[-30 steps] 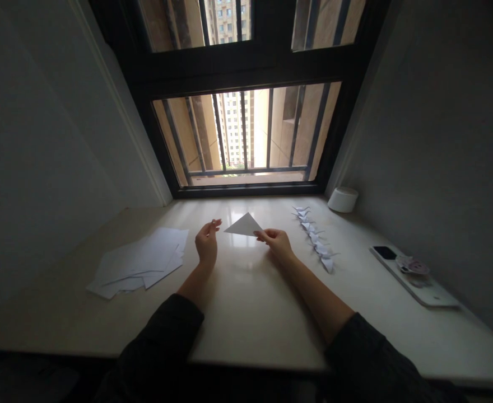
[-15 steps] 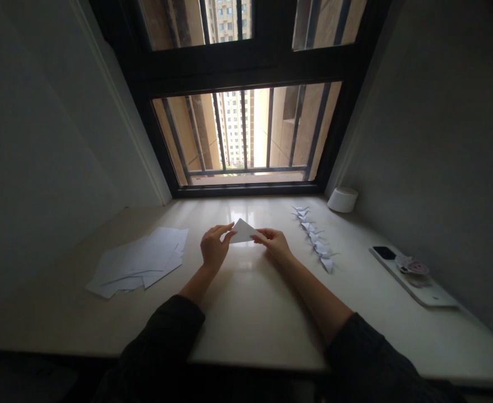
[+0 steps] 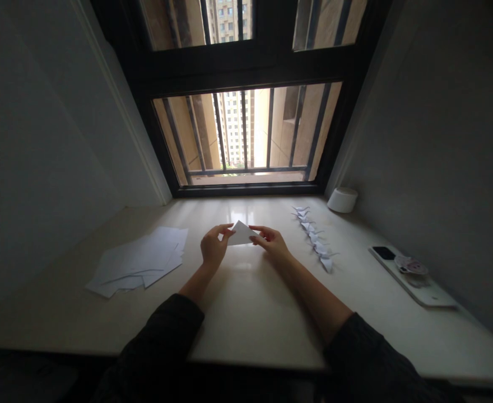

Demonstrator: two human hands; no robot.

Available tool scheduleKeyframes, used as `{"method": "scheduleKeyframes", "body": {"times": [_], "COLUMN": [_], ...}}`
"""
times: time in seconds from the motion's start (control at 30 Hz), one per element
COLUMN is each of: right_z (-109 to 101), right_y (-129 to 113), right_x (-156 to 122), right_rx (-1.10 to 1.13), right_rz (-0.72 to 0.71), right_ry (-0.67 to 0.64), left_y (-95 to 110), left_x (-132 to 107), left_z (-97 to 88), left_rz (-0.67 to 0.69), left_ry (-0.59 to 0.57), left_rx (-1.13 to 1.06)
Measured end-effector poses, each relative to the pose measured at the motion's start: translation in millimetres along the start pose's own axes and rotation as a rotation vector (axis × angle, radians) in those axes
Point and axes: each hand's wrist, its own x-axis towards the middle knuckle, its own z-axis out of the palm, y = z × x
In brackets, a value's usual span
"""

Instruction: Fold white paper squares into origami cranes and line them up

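Note:
A white sheet of paper folded into a triangle (image 3: 241, 234) is held up between my two hands, its point facing the window. My left hand (image 3: 215, 245) pinches its left corner between thumb and fingers. On the other side, my right hand (image 3: 271, 242) grips the right corner, thumb in front and index finger along the upper edge. The fingertips cover both side corners. To the right of my right hand, several folded white paper cranes (image 3: 314, 238) stand in a slanting row.
Loose white paper sheets (image 3: 139, 260) lie in an overlapping pile at the left. On the right are a phone (image 3: 412, 277) with a round grip on its back and a white rounded object (image 3: 343, 200) by the wall. Beyond the pale sill (image 3: 255, 313) is a barred window (image 3: 246, 140).
My right index finger has shifted up along the paper's right edge. The paper's tip sits slightly lower and more to the left. My left hand is nearly unmoved.

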Motion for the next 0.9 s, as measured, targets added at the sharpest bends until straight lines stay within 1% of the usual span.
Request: {"method": "scheduleKeyframes", "body": {"times": [0.3,0.43,0.5,0.67,0.77,0.83,0.9], "right_z": [2,2,2,2,1,0,0], "right_y": [1,3,4,1,-2,-2,-1], "right_x": [0,0,0,-3,-6,-7,-6], "right_rx": [0.005,-0.011,-0.029,-0.148,-0.211,-0.264,-0.287], "right_rz": [0.071,0.068,0.064,0.041,0.021,-0.010,-0.042], "right_ry": [-0.071,-0.081,-0.088,-0.131,-0.163,-0.128,-0.049], "left_y": [0,2,1,-5,-7,-7,-8], "left_x": [1,2,2,6,9,11,13], "left_z": [-3.3,-4.5,-3.8,1.7,3.8,3.1,1.3], "left_rz": [0.033,0.059,0.037,-0.130,-0.272,-0.405,-0.518], "left_ry": [0.001,0.014,0.014,-0.033,-0.057,-0.047,-0.015], "left_rx": [-0.022,-0.035,-0.059,-0.200,-0.425,-0.598,-0.713]}}
